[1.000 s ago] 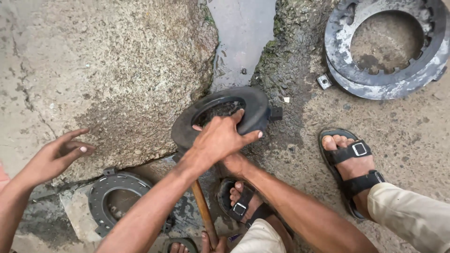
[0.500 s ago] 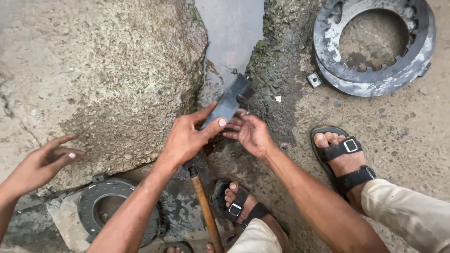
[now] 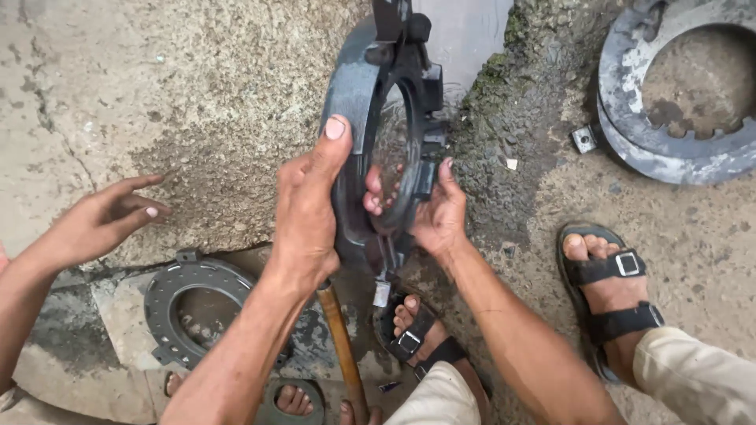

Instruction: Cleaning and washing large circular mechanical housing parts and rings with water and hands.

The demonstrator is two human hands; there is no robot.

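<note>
— At centre frame, what do the hands hold?
— A dark metal ring, tipped on edge above the wet ground. The left hand closes over its near rim, thumb up; the right hand grips the far rim, fingers through the opening.
— Anything nearby?
— Another person's hand spread open at left, a flat ring lower left, a wooden handle below.

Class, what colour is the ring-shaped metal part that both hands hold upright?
Dark blue-grey, almost black; the metal ring shows best in the head view.
</note>
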